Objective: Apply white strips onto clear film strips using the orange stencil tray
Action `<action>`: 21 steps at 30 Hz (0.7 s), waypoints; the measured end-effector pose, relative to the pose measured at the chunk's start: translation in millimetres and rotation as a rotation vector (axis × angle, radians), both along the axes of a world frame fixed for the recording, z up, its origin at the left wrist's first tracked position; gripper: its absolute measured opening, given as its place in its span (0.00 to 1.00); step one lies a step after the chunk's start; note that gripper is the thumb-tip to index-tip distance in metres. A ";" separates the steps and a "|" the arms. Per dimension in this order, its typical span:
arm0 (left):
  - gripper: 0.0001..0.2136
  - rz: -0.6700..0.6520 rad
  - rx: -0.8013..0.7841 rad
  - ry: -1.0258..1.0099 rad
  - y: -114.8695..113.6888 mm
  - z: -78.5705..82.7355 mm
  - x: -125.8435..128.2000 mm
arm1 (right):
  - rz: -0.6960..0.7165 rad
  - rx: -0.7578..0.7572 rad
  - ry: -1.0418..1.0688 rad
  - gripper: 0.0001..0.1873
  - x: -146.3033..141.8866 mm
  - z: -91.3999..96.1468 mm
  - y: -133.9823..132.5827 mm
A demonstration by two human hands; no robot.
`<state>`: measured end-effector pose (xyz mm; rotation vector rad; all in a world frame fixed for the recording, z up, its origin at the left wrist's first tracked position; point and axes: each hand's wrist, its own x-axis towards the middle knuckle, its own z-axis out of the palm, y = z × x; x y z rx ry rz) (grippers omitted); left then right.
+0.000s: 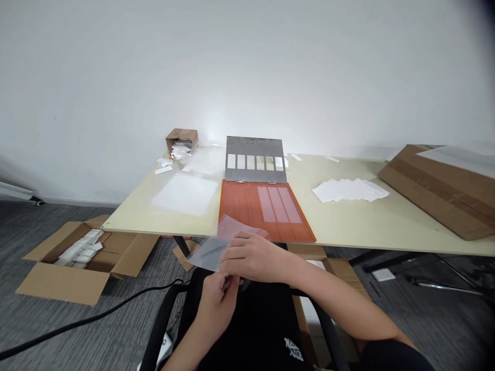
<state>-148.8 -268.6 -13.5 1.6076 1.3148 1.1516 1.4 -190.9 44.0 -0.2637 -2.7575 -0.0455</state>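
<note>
A thin translucent plastic sheet (207, 252) is held over my lap, in front of the table's near edge. My left hand (217, 301) pinches its lower corner with thumb and fingers. Above it, my right hand (251, 257) is closed on the same sheet, its fingers curled over the left fingertips and covering part of the plastic. Just beyond lies an orange tray (240, 206) with lengthwise grooves, and clear strips (280, 204) rest in its right half. Hinged to its back edge, a grey metal plate (253, 146) with a row of rectangular slots stands raised.
To the left lies a stack of translucent sheets (187, 193), with a small cardboard box (182, 135) of white pieces behind. Fanned white cards (350, 189) and a large carton (441, 190) occupy the right. An open carton (64, 282) sits on the floor.
</note>
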 end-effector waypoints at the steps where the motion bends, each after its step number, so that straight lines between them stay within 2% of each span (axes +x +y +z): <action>1: 0.15 -0.003 0.006 0.006 0.1 0.6 0.2 | 0.000 0.001 0.004 0.09 -0.3 -0.5 0.1; 8: 0.14 -0.003 0.068 0.017 -1.2 -1.0 1.1 | -0.037 0.157 0.041 0.08 -2.3 -3.1 -2.7; 12: 0.13 -0.002 0.091 0.016 -2.1 -1.3 -0.1 | -0.015 0.150 0.129 0.10 -0.3 -0.9 -3.8; 17: 0.12 -0.016 0.096 0.016 -2.2 2.4 -0.1 | 0.013 0.133 0.129 0.08 0.7 -0.7 -4.2; 21: 0.13 -0.025 0.098 0.002 -1.7 6.5 1.6 | -0.035 0.233 0.128 0.11 -2.3 0.0 -6.7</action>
